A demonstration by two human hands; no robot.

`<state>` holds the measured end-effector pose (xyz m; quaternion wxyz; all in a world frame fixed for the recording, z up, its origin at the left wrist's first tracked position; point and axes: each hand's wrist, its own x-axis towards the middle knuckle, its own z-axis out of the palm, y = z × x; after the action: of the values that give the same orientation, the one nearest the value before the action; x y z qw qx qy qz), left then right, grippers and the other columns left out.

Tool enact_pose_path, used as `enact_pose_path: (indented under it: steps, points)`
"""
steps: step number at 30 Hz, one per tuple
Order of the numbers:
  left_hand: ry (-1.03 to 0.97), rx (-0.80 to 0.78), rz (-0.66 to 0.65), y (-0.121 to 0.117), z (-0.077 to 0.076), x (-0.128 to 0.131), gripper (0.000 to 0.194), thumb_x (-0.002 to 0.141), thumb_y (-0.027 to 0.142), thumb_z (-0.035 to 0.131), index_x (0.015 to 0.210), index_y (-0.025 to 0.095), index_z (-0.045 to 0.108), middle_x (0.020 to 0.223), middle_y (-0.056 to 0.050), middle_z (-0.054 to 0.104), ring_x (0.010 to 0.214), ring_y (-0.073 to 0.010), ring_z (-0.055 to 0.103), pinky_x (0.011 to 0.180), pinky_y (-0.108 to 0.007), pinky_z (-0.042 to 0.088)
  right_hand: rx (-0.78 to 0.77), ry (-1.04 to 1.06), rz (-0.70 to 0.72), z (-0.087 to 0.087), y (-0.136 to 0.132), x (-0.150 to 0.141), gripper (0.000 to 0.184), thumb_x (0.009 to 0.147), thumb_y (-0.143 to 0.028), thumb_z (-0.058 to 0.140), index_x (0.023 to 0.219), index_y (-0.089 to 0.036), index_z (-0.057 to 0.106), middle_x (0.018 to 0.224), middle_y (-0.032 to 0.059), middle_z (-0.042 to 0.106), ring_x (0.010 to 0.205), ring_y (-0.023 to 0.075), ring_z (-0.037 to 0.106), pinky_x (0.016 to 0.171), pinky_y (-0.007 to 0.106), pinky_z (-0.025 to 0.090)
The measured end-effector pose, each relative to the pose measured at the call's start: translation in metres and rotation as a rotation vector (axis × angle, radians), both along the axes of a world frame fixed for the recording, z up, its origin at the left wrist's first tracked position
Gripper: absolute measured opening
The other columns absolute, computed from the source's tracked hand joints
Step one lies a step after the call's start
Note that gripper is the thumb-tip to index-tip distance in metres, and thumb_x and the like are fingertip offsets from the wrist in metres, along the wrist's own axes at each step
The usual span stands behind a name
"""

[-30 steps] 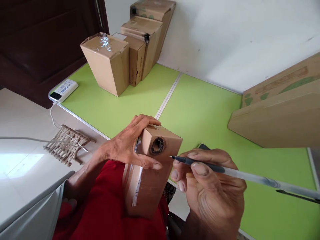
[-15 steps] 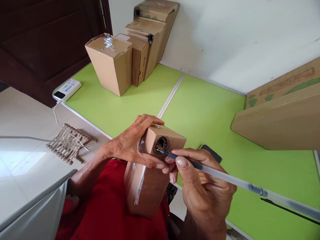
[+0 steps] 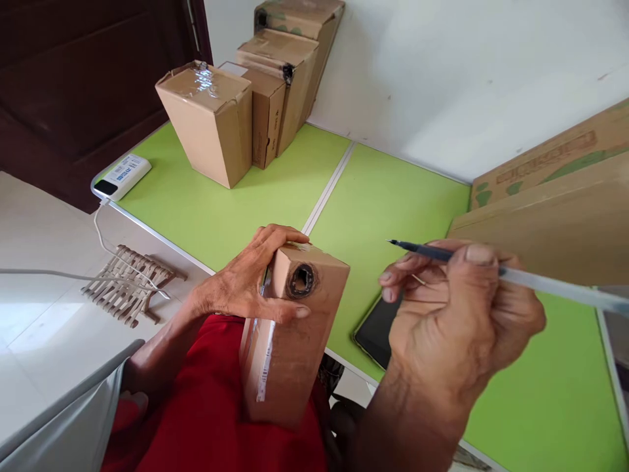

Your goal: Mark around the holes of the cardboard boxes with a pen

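Observation:
My left hand grips the upper end of a small cardboard box, thumb on its front and fingers over the top. The box stands tilted on my lap against the red cloth. Near its top is a round hole ringed with dark scribbled ink. Pinched in my right hand is a slim pen with a dark grip and pale barrel. Its tip points left, apart from the box, above the green table. Below that hand lies a dark phone, partly hidden by it.
Several cardboard boxes stand at the back left of the green table. A larger carton is at the right. A white power bank with a cable sits at the left edge. A woven stool is on the floor.
My right hand has drawn the pen away from the hole, up and to the right, uncovering more of the box and the phone. My left hand keeps its grip.

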<state>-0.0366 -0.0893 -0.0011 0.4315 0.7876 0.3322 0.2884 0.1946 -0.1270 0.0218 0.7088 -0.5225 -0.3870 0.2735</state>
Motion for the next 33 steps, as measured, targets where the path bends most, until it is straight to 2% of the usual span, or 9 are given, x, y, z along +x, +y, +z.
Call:
enact_pose_path:
  steps: [4, 7, 11, 17, 21, 23, 26, 29, 33]
  points:
    - [0.002, -0.028, 0.034, -0.001, -0.001, -0.006, 0.084, 0.083, 0.058, 0.085, 0.151, 0.021, 0.053, 0.151, -0.018, 0.058, 0.144, -0.0424, 0.055, 0.123, -0.061, 0.048, -0.418, -0.385, 0.018, -0.035, 0.027, 0.016, 0.045, 0.103, -0.065, 0.055, 0.081, -0.027, 0.056, 0.060, -0.0030, 0.058, 0.049, 0.0173, 0.055, 0.049, 0.030, 0.039]
    - [0.003, -0.031, 0.035, -0.001, -0.001, -0.009, 0.081, 0.086, 0.059, 0.083, 0.151, 0.022, 0.052, 0.149, -0.017, 0.058, 0.143, -0.0418, 0.056, 0.123, -0.059, 0.049, -0.726, -0.622, 0.156, -0.066, 0.039, 0.018, 0.043, 0.100, -0.048, 0.067, 0.065, -0.026, 0.053, 0.056, -0.0004, 0.056, 0.054, 0.0182, 0.051, 0.057, 0.032, 0.035]
    - [-0.004, -0.025, 0.038, -0.001, -0.004, -0.011, 0.079, 0.088, 0.058, 0.083, 0.151, 0.023, 0.051, 0.148, -0.016, 0.058, 0.141, -0.0407, 0.056, 0.123, -0.059, 0.047, -0.929, -0.800, 0.172, -0.089, 0.043, 0.009, 0.046, 0.100, -0.034, 0.071, 0.059, -0.025, 0.051, 0.060, 0.0018, 0.054, 0.060, 0.0195, 0.047, 0.063, 0.033, 0.027]
    - [0.018, -0.061, 0.049, -0.001, -0.003, -0.010, 0.079, 0.088, 0.060, 0.082, 0.151, 0.024, 0.050, 0.149, -0.016, 0.057, 0.142, -0.0420, 0.055, 0.121, -0.061, 0.048, -1.058, -0.924, 0.172, -0.091, 0.037, 0.001, 0.031, 0.107, -0.034, 0.066, 0.079, -0.021, 0.072, 0.082, 0.0111, 0.072, 0.076, 0.0260, 0.063, 0.065, 0.034, 0.029]
    - [0.018, -0.077, 0.048, -0.002, 0.000, -0.010, 0.080, 0.089, 0.058, 0.081, 0.152, 0.022, 0.049, 0.151, -0.016, 0.055, 0.143, -0.0411, 0.054, 0.123, -0.058, 0.046, -1.051, -0.943, 0.063, -0.082, 0.016, 0.006, 0.028, 0.110, -0.043, 0.063, 0.112, -0.018, 0.076, 0.107, 0.0160, 0.078, 0.098, 0.0338, 0.071, 0.073, 0.037, 0.042]
    - [0.011, -0.094, 0.053, -0.003, 0.000, -0.011, 0.080, 0.089, 0.059, 0.081, 0.152, 0.021, 0.049, 0.151, -0.017, 0.054, 0.144, -0.0416, 0.054, 0.124, -0.059, 0.044, -1.047, -0.956, -0.056, -0.077, -0.002, 0.013, 0.041, 0.109, -0.044, 0.066, 0.134, -0.012, 0.069, 0.130, 0.0236, 0.073, 0.122, 0.0405, 0.067, 0.088, 0.043, 0.049]
    - [0.007, -0.117, 0.073, -0.004, 0.000, -0.010, 0.081, 0.088, 0.060, 0.081, 0.151, 0.019, 0.049, 0.150, -0.017, 0.055, 0.142, -0.0423, 0.055, 0.123, -0.061, 0.044, -1.107, -0.970, -0.238, -0.077, -0.030, 0.026, 0.074, 0.101, -0.047, 0.075, 0.153, -0.001, 0.052, 0.155, 0.0375, 0.054, 0.143, 0.0531, 0.050, 0.108, 0.060, 0.048]
    - [0.002, -0.113, 0.083, -0.006, 0.001, -0.007, 0.079, 0.089, 0.056, 0.081, 0.151, 0.019, 0.050, 0.147, -0.016, 0.056, 0.139, -0.0411, 0.056, 0.122, -0.061, 0.045, -1.211, -0.957, -0.279, -0.083, -0.048, 0.033, 0.089, 0.096, -0.050, 0.078, 0.156, 0.007, 0.045, 0.152, 0.0428, 0.053, 0.138, 0.0590, 0.051, 0.106, 0.073, 0.049]
    - [0.017, -0.062, 0.073, -0.008, 0.002, -0.004, 0.078, 0.089, 0.055, 0.081, 0.151, 0.019, 0.051, 0.149, -0.017, 0.056, 0.141, -0.0406, 0.054, 0.120, -0.059, 0.046, -1.266, -0.957, -0.231, -0.089, -0.056, 0.032, 0.078, 0.101, -0.052, 0.070, 0.146, 0.010, 0.053, 0.142, 0.0423, 0.059, 0.136, 0.0576, 0.054, 0.103, 0.072, 0.053]
